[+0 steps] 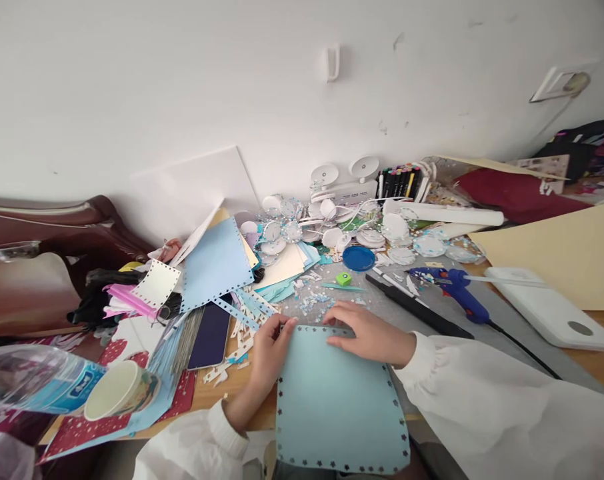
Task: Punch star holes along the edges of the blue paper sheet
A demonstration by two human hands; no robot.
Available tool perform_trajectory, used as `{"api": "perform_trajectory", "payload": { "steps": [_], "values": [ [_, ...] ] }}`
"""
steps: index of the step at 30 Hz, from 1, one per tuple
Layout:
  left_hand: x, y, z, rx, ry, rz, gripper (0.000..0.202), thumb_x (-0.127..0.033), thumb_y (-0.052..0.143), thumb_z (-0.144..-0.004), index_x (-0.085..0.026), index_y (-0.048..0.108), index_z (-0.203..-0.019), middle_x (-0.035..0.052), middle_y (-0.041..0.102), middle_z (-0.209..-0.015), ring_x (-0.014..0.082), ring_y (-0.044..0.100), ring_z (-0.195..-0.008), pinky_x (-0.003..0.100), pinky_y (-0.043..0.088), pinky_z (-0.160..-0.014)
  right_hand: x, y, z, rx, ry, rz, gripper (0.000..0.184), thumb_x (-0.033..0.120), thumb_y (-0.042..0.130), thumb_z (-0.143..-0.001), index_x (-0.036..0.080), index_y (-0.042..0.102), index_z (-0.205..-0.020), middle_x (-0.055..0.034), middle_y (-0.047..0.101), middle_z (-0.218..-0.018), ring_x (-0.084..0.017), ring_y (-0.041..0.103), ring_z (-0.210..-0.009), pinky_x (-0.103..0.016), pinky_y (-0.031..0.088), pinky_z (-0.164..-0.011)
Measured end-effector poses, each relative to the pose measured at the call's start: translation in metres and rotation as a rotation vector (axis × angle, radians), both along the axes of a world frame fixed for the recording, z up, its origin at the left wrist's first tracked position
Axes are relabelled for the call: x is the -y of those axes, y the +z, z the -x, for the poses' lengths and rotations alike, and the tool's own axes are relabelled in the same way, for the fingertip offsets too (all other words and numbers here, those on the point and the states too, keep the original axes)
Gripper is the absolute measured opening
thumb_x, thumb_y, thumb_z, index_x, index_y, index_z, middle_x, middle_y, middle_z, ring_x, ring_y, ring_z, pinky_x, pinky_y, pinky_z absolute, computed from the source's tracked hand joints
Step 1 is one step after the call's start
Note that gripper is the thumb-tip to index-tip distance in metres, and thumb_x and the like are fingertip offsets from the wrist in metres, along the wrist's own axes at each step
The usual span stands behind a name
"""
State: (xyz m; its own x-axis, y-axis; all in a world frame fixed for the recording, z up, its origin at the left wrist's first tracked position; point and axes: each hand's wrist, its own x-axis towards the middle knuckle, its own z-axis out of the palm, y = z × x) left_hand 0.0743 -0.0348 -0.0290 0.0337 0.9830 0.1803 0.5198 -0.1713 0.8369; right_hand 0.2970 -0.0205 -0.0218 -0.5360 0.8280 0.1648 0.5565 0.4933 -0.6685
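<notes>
A light blue sheet of paper (339,400) with small flower-shaped holes along its edges lies at the table's front edge, its lower part reaching past it. My left hand (271,353) pinches the sheet's upper left corner between thumb and fingers. Over the upper right part of the sheet rests my right hand (369,332), its thumb and forefinger apart near the top edge. Just beyond the sheet, blue and white paper bits (315,300) are scattered, with a small green cube-shaped object (343,279) behind them.
A blue glue gun (465,293) and a long black tool (417,307) lie to the right, near a white flat device (552,307). Left are a phone (209,337), paper cup (119,392) and water bottle (42,378). White discs (332,237) crowd the back.
</notes>
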Motion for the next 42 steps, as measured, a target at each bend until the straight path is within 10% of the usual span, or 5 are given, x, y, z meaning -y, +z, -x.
{"api": "perform_trajectory", "payload": {
  "steps": [10,23,33,42],
  "values": [
    [-0.003,-0.002,0.012,-0.281,-0.326,-0.12,0.018,-0.022,0.052,-0.087,-0.02,0.069,-0.093,0.005,0.067,-0.095,0.0186,0.06,-0.09,0.032,0.048,-0.082,-0.009,0.0,0.005,0.184,0.084,-0.293,0.016,0.006,0.05,-0.086,0.019,0.057,-0.08,-0.0021,0.061,-0.082,-0.017,0.057,-0.079,-0.028,0.045,-0.07],
    [0.004,0.003,0.016,-0.982,-0.518,-0.369,0.024,-0.008,0.045,-0.091,-0.019,0.063,-0.103,0.0058,0.06,-0.089,0.0201,0.054,-0.082,0.032,0.048,-0.073,0.006,-0.026,0.005,0.535,0.174,-0.865,0.023,0.006,0.042,-0.091,0.015,0.062,-0.086,-0.0061,0.058,-0.081,-0.02,0.05,-0.076,-0.033,0.042,-0.067],
    [0.023,0.013,-0.005,-1.202,-0.48,-0.313,0.035,-0.006,0.048,-0.085,-0.011,0.056,-0.118,0.0103,0.061,-0.093,0.0242,0.058,-0.088,0.036,0.049,-0.074,0.019,-0.034,0.016,0.506,0.048,-0.702,0.021,0.004,0.045,-0.088,0.013,0.063,-0.091,-0.0084,0.06,-0.087,-0.021,0.055,-0.079,-0.035,0.05,-0.071],
    [0.034,-0.005,-0.031,-1.294,-0.358,-0.375,0.044,-0.007,0.046,-0.087,-0.005,0.05,-0.13,0.0145,0.062,-0.101,0.0247,0.058,-0.091,0.038,0.049,-0.076,0.043,-0.051,0.004,0.374,0.008,-0.678,0.042,0.008,0.035,-0.091,0.01,0.052,-0.13,-0.0144,0.056,-0.135,-0.023,0.051,-0.125,-0.042,0.047,-0.101]
  ]
}}
